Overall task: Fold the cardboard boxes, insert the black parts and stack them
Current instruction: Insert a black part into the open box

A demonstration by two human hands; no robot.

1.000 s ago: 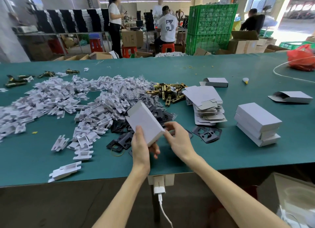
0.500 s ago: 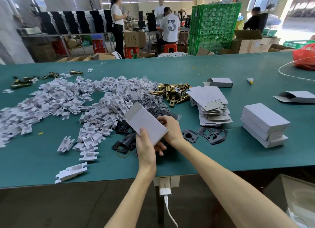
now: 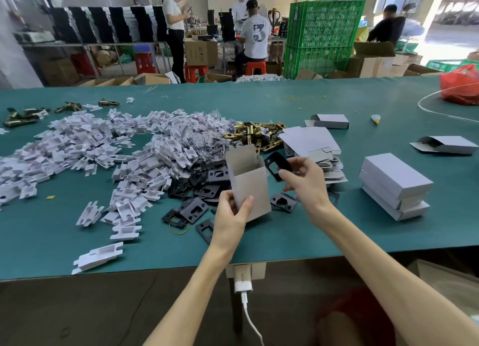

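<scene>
A few stray brass latches lie at the far left edge of the green table. A wide heap of white plastic inserts spreads from the left edge toward the middle, with loose ones trailing down to the near edge. Right of the heap, around the middle, sits a pile of black parts, flat plates with cut-outs.

Over the near edge, the left hand grips the lower end of a folded cardboard box, with the thumb on the front face and the fingers curled round behind. The box is held upright in the air, its top open and the flap raised. Just right of that opening, the right hand pinches one black part between thumb and fingertips. The part is tilted, close to the box mouth but outside it.

Behind the hands lies a brass hardware cluster, with a stack of flat box blanks to its right. Further right stands a stack of closed boxes. An open-ended box lies near the right edge, and a red bag sits at the far right corner.
</scene>
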